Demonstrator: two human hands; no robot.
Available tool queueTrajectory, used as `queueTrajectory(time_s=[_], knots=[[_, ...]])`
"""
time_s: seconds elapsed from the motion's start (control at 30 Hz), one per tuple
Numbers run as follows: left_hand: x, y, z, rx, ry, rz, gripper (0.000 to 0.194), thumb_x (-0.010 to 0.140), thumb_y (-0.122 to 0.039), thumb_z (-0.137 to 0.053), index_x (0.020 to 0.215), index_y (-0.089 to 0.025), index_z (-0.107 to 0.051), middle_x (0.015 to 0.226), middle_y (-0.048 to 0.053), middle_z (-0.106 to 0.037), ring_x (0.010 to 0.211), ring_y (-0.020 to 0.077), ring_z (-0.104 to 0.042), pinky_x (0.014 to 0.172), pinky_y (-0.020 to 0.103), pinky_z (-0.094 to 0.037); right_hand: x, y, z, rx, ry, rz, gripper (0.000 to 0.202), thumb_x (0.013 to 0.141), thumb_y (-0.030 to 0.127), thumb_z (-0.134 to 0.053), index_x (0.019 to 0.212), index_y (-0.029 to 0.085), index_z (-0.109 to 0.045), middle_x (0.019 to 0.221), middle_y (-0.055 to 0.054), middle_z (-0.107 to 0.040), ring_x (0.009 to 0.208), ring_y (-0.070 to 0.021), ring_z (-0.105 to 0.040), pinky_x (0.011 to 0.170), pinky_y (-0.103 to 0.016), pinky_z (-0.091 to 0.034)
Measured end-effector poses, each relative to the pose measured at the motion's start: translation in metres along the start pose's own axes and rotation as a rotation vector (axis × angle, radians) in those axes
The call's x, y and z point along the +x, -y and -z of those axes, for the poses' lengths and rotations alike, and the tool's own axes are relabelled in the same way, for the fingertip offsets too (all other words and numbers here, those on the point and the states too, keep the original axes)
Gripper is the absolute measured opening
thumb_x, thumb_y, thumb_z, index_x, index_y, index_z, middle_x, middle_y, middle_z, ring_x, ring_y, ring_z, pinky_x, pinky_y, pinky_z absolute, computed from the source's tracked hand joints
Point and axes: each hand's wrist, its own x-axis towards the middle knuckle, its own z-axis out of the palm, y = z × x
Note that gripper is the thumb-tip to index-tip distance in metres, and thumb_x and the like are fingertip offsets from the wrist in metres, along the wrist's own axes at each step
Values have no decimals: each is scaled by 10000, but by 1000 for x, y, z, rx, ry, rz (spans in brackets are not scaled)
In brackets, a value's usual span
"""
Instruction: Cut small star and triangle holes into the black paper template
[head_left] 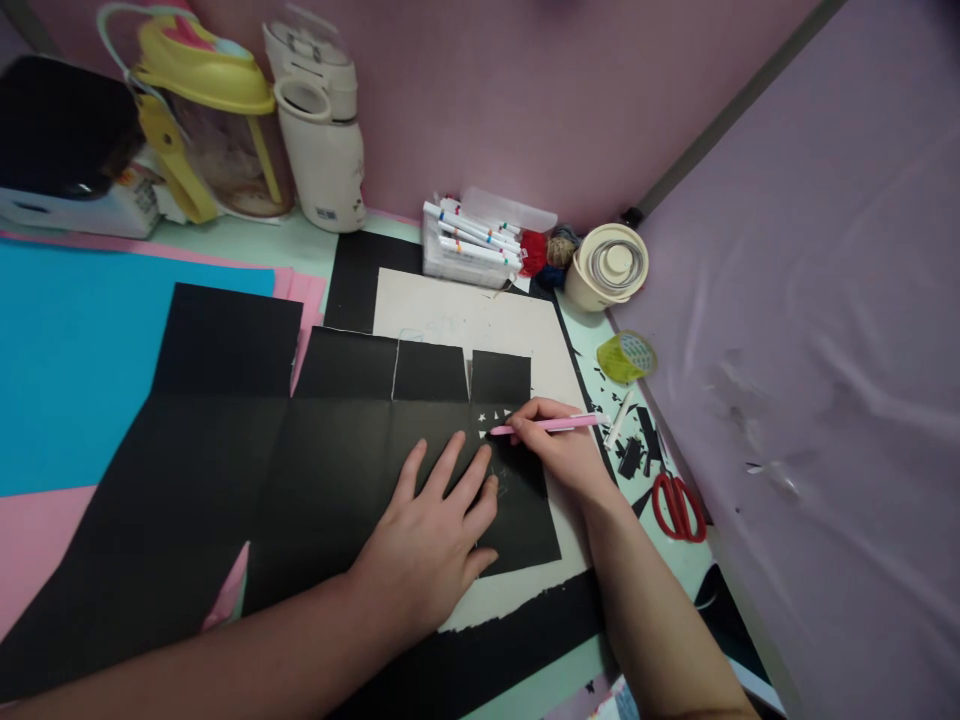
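A large sheet of black card [337, 460], creased and slit into flaps along its top edge, lies in front of me. My left hand [442, 535] rests flat on it with the fingers spread. Close by, my right hand [551, 440] pinches a slim pink pen-shaped tool [562, 424]. Its tip meets the card beside small white star and triangle shapes [482, 418]; whether it is a pen or a knife is too small to tell. Beneath the card sits a pale sheet [559, 345], and faint marks show on the card below the tip.
Red-handled scissors [679, 507] and black paper scraps [631, 456] lie at the right, near a green tape roll [627, 357]. A box of markers [472, 240], a cream lidded container [607, 268], a white bottle [322, 150] and a yellow-lidded jug [217, 120] line the back. Blue sheet [75, 360] left.
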Motion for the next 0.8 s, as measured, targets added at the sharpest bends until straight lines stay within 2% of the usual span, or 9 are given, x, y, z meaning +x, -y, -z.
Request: queueTrajectory(time_s=[0.43, 0.63, 0.8], knots=[[0, 1, -1, 3, 20, -5, 548, 903, -583, -502, 1323, -239, -575, 1506, 75, -427, 1429, 361, -247, 1130, 607, -152, 1, -2, -5, -19, -63, 14, 257, 848, 318, -604, 624, 192, -603, 594, 4, -620, 570, -128, -518, 545, -247, -388], [1, 2, 3, 20, 67, -7, 556, 926, -587, -456, 1343, -235, -557, 1518, 75, -409, 1438, 357, -230, 1127, 606, -151, 1, -10, -7, 74, -55, 83, 175, 875, 320, -575, 784, 196, -658, 649, 3, -638, 577, -128, -550, 550, -247, -408], [2, 2, 7, 18, 83, -2, 546, 932, -579, -448, 1348, -241, -552, 1530, 70, -390, 1442, 346, -227, 1142, 581, -150, 0, -11, -6, 76, -31, 104, 219, 887, 345, -563, 750, 196, -647, 645, 8, -636, 605, -129, -560, 586, -247, -419]])
